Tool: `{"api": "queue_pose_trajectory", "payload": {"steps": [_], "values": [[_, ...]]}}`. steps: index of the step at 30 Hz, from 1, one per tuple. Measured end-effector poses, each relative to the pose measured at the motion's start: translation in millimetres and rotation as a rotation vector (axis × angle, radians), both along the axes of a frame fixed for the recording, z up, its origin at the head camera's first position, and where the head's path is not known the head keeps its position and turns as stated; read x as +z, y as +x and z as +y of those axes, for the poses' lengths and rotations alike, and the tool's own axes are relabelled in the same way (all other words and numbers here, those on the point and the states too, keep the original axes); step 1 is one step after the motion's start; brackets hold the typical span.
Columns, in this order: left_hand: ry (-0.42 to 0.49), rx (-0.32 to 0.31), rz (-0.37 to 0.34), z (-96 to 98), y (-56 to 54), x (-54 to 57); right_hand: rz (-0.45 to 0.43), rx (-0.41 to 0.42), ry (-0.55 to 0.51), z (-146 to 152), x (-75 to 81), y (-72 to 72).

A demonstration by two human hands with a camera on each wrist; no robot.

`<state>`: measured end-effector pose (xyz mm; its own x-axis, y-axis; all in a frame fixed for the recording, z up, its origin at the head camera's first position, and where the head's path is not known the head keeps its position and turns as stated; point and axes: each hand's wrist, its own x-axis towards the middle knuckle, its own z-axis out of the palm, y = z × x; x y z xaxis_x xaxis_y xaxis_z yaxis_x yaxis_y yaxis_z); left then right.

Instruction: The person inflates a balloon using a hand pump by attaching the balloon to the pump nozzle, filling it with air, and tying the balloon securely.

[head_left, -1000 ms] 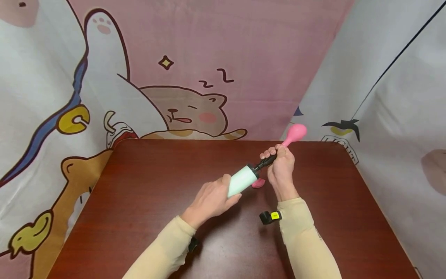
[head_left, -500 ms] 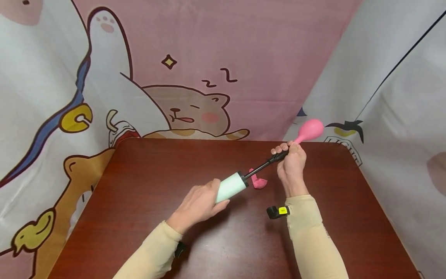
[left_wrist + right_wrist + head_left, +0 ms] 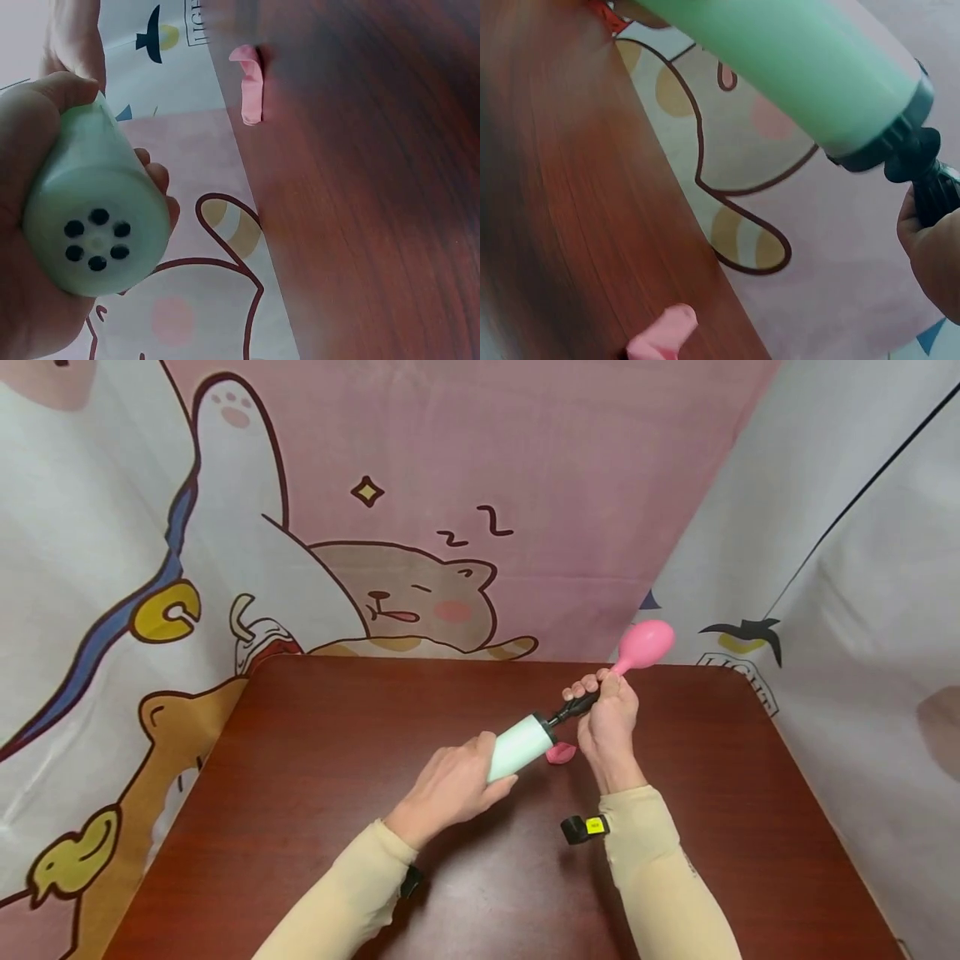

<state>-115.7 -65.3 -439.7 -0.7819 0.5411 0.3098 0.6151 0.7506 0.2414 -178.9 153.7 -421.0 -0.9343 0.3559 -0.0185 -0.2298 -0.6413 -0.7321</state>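
Observation:
My left hand [image 3: 450,785] grips the mint-green barrel of a balloon pump [image 3: 520,748] above the table. In the left wrist view, the ring of dark holes in the end of the pump [image 3: 97,240] faces the camera. My right hand [image 3: 611,727] holds the pump's black handle and the neck of a pink balloon [image 3: 647,643], partly filled and pointing up to the right. Only a short stretch of the black rod shows between barrel and handle; the nozzle is hidden by fingers. Below the pump a limp pink balloon [image 3: 561,753] lies on the table, partly covered in the head view.
The dark red-brown table [image 3: 315,718] spreads under both arms, its back edge near a cartoon-printed cloth [image 3: 585,485]. More cloth hangs at the left and right sides. A black wrist camera [image 3: 576,830] sits at the right cuff.
The pump's rod slid out half a second ago, with the hands apart; now it is pushed back in and they are closer. The held balloon looks larger than one second ago.

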Motion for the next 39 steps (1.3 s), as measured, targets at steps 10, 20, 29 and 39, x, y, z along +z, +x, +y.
{"api": "queue_pose_trajectory", "payload": {"steps": [10,20,29,39], "values": [[-0.031,-0.051,0.022,-23.1,6.2,-10.0,0.024,-0.083,-0.119,51.6,7.0,-9.5],[-0.034,-0.056,0.057,-17.2,5.0,-9.5,0.026,-0.083,-0.059,33.2,0.6,-5.0],[-0.029,-0.022,0.012,4.5,0.0,-2.6,-0.009,-0.032,-0.035,6.0,-9.8,3.0],[-0.044,-0.055,-0.026,-3.5,4.4,-5.5,-0.019,-0.082,-0.113,50.5,-2.9,-0.7]]}}
